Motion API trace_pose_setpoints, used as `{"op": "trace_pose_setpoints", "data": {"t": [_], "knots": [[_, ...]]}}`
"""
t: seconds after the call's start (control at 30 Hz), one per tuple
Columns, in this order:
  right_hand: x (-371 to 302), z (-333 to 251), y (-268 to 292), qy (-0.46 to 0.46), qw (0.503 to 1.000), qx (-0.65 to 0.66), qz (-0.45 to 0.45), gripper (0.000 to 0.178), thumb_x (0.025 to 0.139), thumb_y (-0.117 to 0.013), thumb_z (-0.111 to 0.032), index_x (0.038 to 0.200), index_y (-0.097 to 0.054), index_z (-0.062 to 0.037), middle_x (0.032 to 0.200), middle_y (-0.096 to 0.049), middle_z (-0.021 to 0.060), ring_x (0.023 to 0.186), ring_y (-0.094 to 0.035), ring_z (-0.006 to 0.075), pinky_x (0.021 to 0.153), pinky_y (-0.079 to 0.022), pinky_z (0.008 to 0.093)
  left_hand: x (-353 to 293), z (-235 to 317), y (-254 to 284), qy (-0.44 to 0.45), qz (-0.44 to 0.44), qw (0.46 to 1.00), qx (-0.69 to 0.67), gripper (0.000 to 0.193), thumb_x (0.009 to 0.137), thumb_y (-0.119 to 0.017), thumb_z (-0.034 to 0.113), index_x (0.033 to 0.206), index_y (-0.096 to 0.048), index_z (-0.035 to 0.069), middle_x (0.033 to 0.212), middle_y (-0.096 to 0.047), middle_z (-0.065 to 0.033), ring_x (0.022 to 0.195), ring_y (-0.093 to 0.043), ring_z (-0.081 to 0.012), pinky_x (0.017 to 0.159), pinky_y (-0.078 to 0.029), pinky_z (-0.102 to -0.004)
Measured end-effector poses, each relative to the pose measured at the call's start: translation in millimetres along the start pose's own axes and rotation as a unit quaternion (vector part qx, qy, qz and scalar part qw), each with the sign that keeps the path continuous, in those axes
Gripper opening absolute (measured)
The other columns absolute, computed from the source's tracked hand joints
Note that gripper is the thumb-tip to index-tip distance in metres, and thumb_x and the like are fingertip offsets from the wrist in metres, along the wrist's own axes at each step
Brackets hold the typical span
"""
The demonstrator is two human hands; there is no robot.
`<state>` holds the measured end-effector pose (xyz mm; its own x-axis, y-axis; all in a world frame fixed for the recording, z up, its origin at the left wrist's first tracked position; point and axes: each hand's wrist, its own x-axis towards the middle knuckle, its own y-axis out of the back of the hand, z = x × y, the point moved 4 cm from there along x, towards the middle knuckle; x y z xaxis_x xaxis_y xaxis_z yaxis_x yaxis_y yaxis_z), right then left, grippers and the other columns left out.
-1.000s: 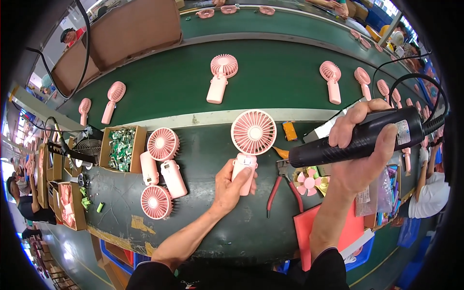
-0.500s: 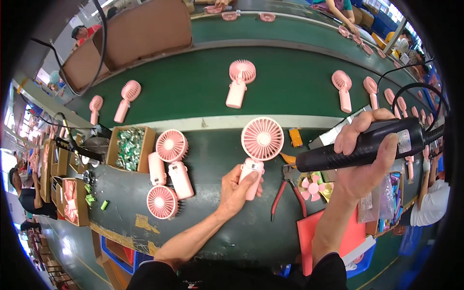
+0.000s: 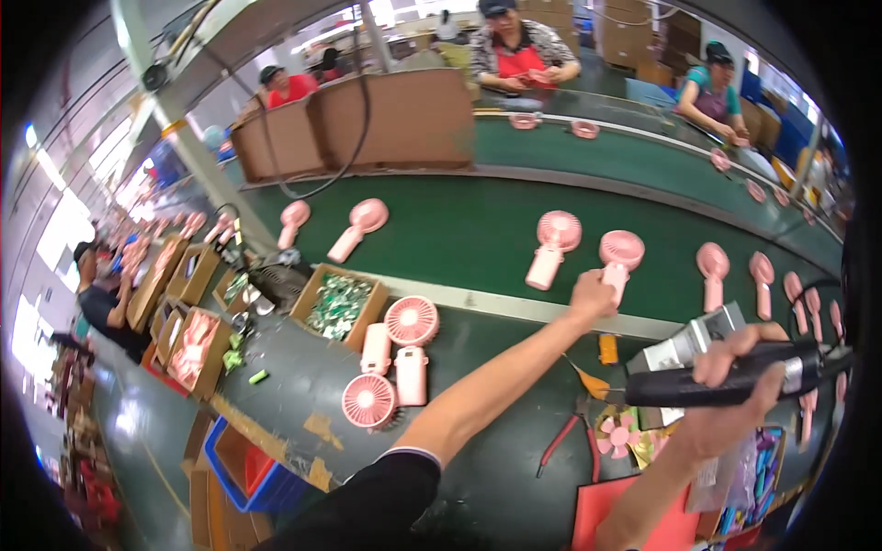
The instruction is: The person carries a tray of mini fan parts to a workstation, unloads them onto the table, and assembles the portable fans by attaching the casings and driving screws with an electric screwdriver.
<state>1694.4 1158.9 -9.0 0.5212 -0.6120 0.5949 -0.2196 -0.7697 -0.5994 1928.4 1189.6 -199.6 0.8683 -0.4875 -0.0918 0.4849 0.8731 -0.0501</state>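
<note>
My left hand (image 3: 595, 298) reaches out over the green conveyor belt (image 3: 441, 220), its fingers closed on the handle of a pink handheld fan (image 3: 622, 250). Another pink fan (image 3: 554, 243) lies on the belt just left of it. In my right hand (image 3: 744, 381) is a black electric screwdriver (image 3: 684, 387), held level over the right side of the bench, its cord running off to the right. Below its tip lie red-handled pliers (image 3: 571, 439) and a loose pink fan blade (image 3: 617, 435). Two more pink fans (image 3: 411, 372) lie together on the bench to the left.
Left of the fans stands a cardboard box of green circuit boards (image 3: 340, 303). More pink fans (image 3: 712, 275) line the belt. A brown cardboard partition (image 3: 386, 119) stands beyond it, with co-workers behind. A red sheet (image 3: 634, 514) and a blue bin (image 3: 241, 468) are near me.
My left hand has carried the fan forward and right, from the bench to the belt. The screwdriver has moved down and right in my right hand. The whole view has shifted.
</note>
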Motion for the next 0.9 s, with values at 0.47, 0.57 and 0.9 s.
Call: {"op": "trace_pose_setpoints", "data": {"t": [0.47,0.57,0.9], "knots": [[-5,-1,-14,-0.047,0.996,-0.012,-0.071,0.052,0.091,-0.059,-0.037,0.121,-0.041,0.0006,0.094,-0.051,0.0120,0.058,-0.050,0.0141,0.053,-0.043,0.0270,-283,47,196,-0.235,0.144,0.764,0.583,0.025,0.083,-0.067,0.015,0.100,-0.059,-0.001,0.087,-0.059,-0.0170,0.082,-0.058,-0.0350,0.071,-0.048,-0.0455],[-10,-4,-21,-0.023,0.998,-0.037,-0.037,0.052,0.088,-0.062,-0.036,0.119,-0.042,0.0017,0.089,-0.053,0.0137,0.052,-0.051,0.0147,0.047,-0.044,0.0261,-262,47,218,-0.144,0.174,0.689,0.688,0.038,0.083,-0.068,0.033,0.094,-0.055,0.000,0.083,-0.058,-0.0157,0.084,-0.057,-0.0334,0.075,-0.044,-0.0438],[-7,3,-25,-0.030,0.997,-0.031,-0.057,0.044,0.089,-0.059,-0.026,0.119,-0.044,0.0027,0.088,-0.056,0.0154,0.054,-0.055,0.0162,0.047,-0.049,0.0292,-238,25,189,-0.118,0.184,0.778,0.589,0.051,0.073,-0.067,0.016,0.116,-0.047,-0.003,0.088,-0.062,-0.0229,0.085,-0.061,-0.0406,0.074,-0.047,-0.0478]]}}
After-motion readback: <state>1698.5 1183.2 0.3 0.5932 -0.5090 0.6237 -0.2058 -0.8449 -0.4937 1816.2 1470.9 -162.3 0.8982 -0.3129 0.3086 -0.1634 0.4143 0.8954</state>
